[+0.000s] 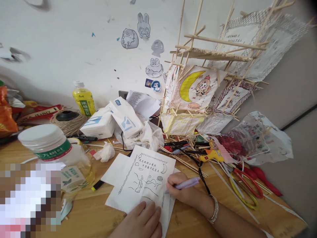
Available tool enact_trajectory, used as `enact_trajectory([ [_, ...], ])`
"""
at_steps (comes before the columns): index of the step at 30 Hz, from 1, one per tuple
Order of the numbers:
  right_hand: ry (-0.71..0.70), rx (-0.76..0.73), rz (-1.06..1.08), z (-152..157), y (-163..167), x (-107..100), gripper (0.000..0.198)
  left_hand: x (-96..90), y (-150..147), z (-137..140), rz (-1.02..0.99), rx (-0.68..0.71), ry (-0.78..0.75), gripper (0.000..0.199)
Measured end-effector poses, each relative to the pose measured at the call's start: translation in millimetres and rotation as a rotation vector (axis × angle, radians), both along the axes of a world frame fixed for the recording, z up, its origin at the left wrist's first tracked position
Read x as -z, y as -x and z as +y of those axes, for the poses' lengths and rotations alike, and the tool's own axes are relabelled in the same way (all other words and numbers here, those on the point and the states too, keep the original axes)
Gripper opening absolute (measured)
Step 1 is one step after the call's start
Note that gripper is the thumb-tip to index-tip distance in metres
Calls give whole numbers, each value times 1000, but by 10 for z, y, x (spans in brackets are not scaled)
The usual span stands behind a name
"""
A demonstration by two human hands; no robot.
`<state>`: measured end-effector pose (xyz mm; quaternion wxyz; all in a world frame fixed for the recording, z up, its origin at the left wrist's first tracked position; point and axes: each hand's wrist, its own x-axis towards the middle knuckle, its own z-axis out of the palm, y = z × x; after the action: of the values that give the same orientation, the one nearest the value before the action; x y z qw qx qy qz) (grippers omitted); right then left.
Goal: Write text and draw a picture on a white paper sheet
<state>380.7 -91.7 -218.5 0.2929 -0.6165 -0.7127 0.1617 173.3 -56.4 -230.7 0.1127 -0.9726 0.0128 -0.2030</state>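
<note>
A white sheet of paper [148, 178] lies on the wooden table, with a line drawing of a moon, hills, a figure and handwritten characters inside a wavy border. My right hand [184, 191] grips a light purple pen [189, 182], its tip at the right border of the drawing. Flat on the lower part of the sheet rests my left hand [142, 221], fingers stretched out and holding nothing. Other white paper [115, 170] shows from under the sheet at its left.
Behind stands a stick frame [225, 43] hung with drawn panels. A yellow glue gun [211, 153] and scissors [247, 185] lie at right. To the left are a white-lidded jar [54, 155], twine [68, 122], tissue packs [99, 124] and a yellow bottle [84, 99].
</note>
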Motion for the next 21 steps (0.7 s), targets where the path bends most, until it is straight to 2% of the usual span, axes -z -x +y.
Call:
enact_trajectory([
  [3, 10, -21, 8, 2, 2, -4, 31, -10, -5, 2, -20, 6, -2, 14],
  [8, -27, 37, 27, -4, -7, 3, 29, -21, -14, -5, -18, -8, -5, 15],
  [13, -13, -14, 7, -4, -6, 2, 28, 5, -16, -3, -68, 1, -16, 13],
  [18, -40, 52, -2, -10, 2, -5, 29, -29, -6, -4, -27, 0, -13, 13],
  [21, -34, 33, 15, -10, -9, 17, 29, -28, -8, -2, -22, -4, -17, 14],
])
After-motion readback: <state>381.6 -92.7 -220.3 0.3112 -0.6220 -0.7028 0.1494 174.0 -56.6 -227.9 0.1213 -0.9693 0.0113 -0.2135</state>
